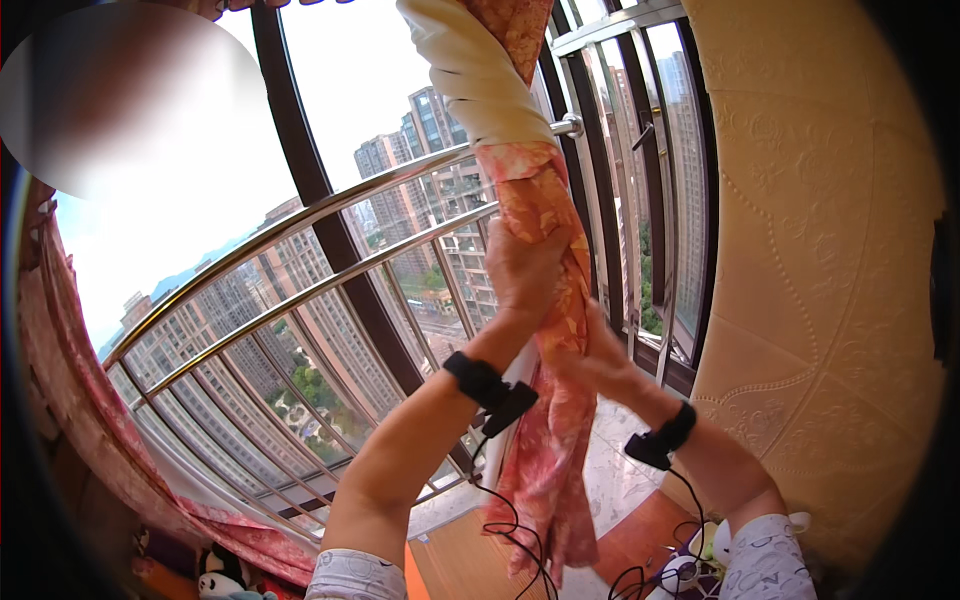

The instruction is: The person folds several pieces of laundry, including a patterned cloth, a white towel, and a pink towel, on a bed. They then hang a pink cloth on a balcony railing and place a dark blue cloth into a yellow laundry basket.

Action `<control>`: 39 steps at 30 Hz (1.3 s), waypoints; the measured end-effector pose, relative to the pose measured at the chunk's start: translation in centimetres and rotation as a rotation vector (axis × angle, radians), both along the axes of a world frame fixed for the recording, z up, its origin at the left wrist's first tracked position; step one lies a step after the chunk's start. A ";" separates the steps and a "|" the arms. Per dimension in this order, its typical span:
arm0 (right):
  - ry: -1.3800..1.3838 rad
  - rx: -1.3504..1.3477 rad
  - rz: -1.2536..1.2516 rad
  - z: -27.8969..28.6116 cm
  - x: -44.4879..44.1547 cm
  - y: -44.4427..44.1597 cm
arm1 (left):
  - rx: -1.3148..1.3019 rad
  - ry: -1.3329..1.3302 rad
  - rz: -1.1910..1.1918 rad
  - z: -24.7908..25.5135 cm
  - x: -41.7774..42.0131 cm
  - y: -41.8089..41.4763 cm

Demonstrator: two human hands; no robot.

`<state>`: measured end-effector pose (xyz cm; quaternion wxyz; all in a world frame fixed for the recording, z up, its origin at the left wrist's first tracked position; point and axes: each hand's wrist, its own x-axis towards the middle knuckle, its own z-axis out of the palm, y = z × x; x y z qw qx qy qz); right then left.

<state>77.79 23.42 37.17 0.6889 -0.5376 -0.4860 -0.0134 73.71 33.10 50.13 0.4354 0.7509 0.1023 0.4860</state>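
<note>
A red and orange floral curtain [544, 472] hangs gathered into a long bundle before me, its white lining [487, 90] twisted around the upper part. My left hand [525, 266] grips the bundle at about the height of the lower rail. Below it and to the right, my right hand [604, 360] is wrapped against the bundle's side, blurred by motion; some of its fingers cross the front of the cloth. Beneath the hands the curtain's tail spreads loosely downward. Each wrist wears a black strap with a small device and a cable.
A metal railing [360, 266] runs in front of tall windows overlooking high-rise buildings. To the right stands a padded cream panel [787, 300]. Another pink curtain [82, 360] hangs at left, above plush toys [217, 581]. Black cables [517, 529] dangle near the curtain's tail.
</note>
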 end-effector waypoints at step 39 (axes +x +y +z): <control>0.951 -0.004 0.589 -18.3 8.3 -11.8 | 0.653 -0.011 -0.169 1.3 32.4 -3.1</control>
